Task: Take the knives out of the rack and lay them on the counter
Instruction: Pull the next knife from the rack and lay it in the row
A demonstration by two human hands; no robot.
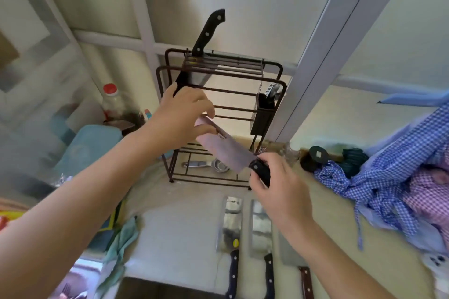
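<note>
A dark wire rack (pixel 272 73) stands at the back of the counter (pixel 184 233). One black-handled knife (pixel 210 29) still sits in its top slot, handle up. In front of the rack I hold a cleaver (pixel 228 150): my right hand (pixel 281 182) grips its black handle, and my left hand (pixel 182 116) pinches the far end of the blade. Three cleavers lie side by side on the counter below: one with a dark blue handle (pixel 230 223), one with a black handle (pixel 261 228), one with a brown handle (pixel 291 255) partly under my right forearm.
A black utensil cup (pixel 263 114) hangs on the rack's right side. Metal tools (pixel 209 165) lie under the rack. Checked cloth (pixel 388 177) is piled at the right, a teal rag (pixel 121 238) at the left, a red-capped bottle (pixel 111 99) behind.
</note>
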